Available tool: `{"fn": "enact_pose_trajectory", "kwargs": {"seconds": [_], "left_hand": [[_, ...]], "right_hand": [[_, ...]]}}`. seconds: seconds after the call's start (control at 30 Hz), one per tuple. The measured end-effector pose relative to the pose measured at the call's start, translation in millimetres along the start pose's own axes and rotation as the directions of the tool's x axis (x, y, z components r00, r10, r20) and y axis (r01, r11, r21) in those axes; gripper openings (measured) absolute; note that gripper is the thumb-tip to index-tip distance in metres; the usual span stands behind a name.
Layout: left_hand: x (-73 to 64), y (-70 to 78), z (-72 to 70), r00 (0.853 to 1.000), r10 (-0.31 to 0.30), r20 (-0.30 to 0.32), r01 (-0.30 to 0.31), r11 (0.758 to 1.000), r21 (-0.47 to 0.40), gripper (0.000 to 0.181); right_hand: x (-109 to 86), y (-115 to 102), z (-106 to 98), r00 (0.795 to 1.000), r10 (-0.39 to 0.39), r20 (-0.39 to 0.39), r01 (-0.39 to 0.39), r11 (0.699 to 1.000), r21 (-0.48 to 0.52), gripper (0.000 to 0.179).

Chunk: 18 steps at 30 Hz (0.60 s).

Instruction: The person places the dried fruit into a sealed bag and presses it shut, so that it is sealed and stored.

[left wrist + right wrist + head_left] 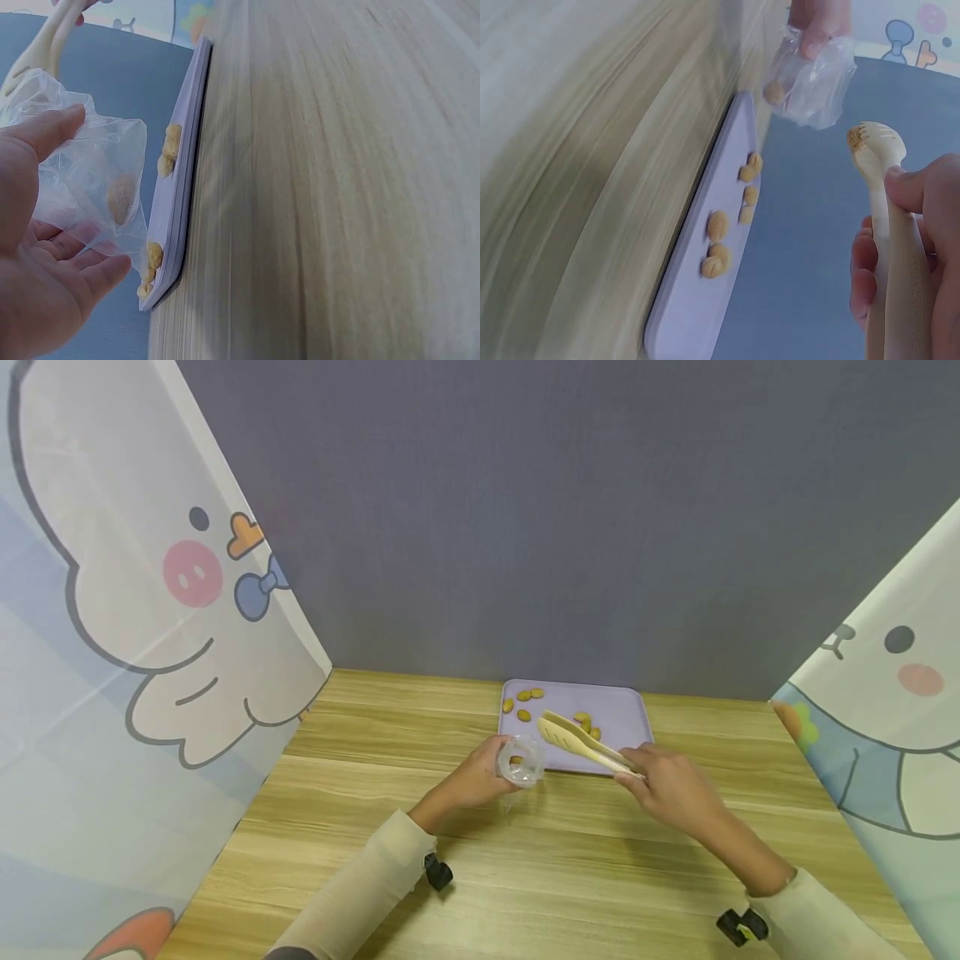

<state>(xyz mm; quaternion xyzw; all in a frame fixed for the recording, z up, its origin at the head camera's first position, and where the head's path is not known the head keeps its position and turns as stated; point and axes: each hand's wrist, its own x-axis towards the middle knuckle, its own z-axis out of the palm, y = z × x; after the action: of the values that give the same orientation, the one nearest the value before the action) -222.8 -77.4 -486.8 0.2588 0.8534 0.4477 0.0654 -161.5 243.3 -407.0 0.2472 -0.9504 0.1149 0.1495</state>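
Note:
My left hand grips a clear plastic bag, its mouth held round and facing up. Through the film of the bag one brown lump shows low down. My right hand holds pale cream tongs, their head reaching left over a lilac tray. In the right wrist view a brown nut-like piece sits between the tips of the tongs. Several similar pieces lie on the tray, in a left and a right group.
The tray stands on a wood-grain table, close to a grey panel at the back. Cartoon-printed sheets line the left and right sides. Black wrist mounts sit at both cuffs.

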Motion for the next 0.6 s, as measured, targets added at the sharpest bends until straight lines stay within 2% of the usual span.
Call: {"fn": "enact_pose_trajectory", "kwargs": {"seconds": [0.13,0.6], "left_hand": [[0.3,-2.1,1.1,1.000,0.001,0.008,-0.001,1.000,0.010,0.076],[1.3,1.0,2.7,1.000,-0.014,0.019,0.014,1.000,-0.006,0.079]], "right_hand": [[0.9,-7,-1,0.999,-0.030,-0.011,0.030,1.000,-0.010,0.038],[3.1,-20,5,0.998,-0.061,0.001,0.060,0.998,0.013,0.037]]}}
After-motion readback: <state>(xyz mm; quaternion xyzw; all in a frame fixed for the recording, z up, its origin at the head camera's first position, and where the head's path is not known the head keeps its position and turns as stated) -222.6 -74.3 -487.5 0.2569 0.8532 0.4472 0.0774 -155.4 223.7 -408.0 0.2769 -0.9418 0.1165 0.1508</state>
